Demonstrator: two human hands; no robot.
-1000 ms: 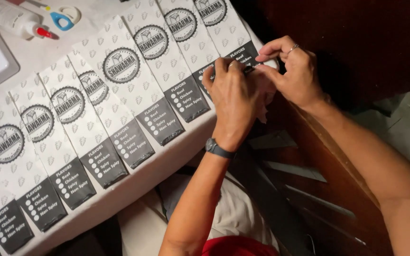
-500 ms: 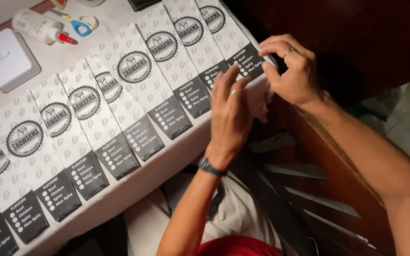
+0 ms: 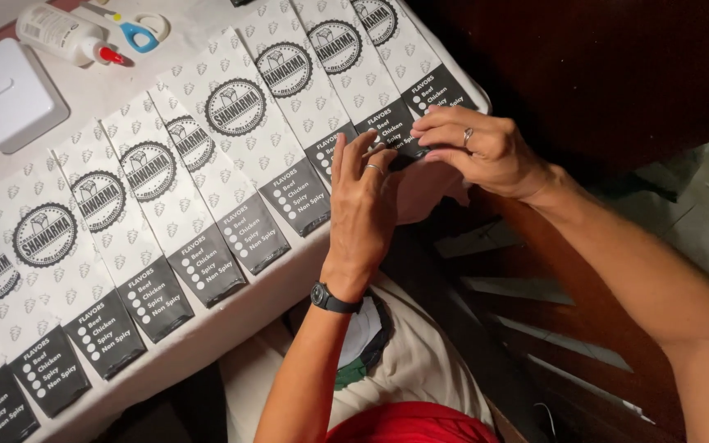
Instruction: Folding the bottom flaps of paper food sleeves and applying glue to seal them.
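Several long white paper bags [image 3: 231, 123] with round black emblems and black printed ends lie overlapping in a slanted row on a white table [image 3: 207, 332]. My left hand [image 3: 363, 209], with a ring and a black wristwatch, reaches up from below. Its fingertips rest on the black end of a bag near the right end of the row [image 3: 387, 131]. My right hand [image 3: 486, 152], also ringed, comes in from the right and pinches the same black end at the table's edge. The fingers hide that bag's lower edge.
A white square box [image 3: 6, 94], a glue bottle with a red tip [image 3: 63, 33] and blue-handled scissors [image 3: 137, 33] sit at the table's far left. Dark wooden furniture [image 3: 551, 287] stands right of the table. My lap in beige cloth [image 3: 420, 369] is below.
The view has shifted, so the bags now lie further right and lower. My hands stay together at the right end of the row, and my left fingers have straightened onto the black end.
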